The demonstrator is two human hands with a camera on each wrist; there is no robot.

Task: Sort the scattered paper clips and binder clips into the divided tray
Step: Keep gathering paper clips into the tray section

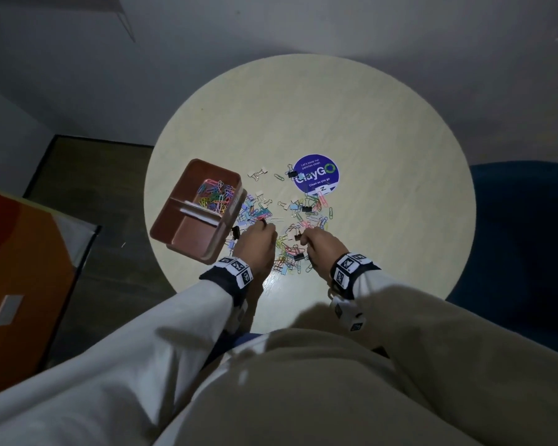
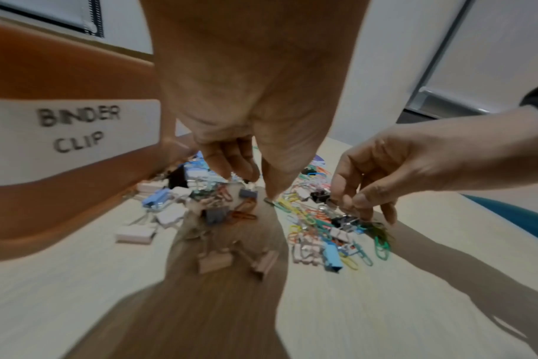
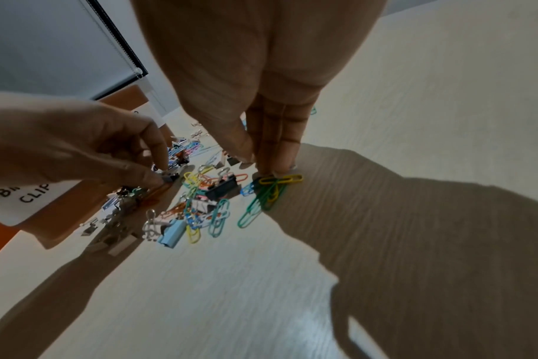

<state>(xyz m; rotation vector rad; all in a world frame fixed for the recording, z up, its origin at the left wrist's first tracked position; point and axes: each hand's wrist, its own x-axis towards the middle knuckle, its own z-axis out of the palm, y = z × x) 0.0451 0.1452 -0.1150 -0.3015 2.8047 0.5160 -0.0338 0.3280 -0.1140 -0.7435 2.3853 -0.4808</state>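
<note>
A brown divided tray [image 1: 171, 226] sits at the table's left; its far compartment holds coloured paper clips [image 1: 216, 196], and its side carries a "BINDER CLIP" label [image 2: 71, 136]. A pile of mixed clips [image 1: 290, 217] lies right of the tray. My left hand [image 2: 252, 181] is over the pile's left edge and pinches a small grey binder clip [image 2: 248, 193] by its wire handle. My right hand [image 3: 255, 162] pinches at a bunch of yellow and green paper clips [image 3: 273, 185] on the pile's near right side. Both hands show in the head view, left hand [image 1: 264, 224] and right hand [image 1: 303, 240].
A purple round sticker [image 1: 316, 173] is stuck to the round table [image 1: 368, 123] just beyond the pile. A blue chair [image 1: 522, 236] stands to the right and an orange cabinet [image 1: 16, 284] to the left. The tray overhangs the table's left edge slightly.
</note>
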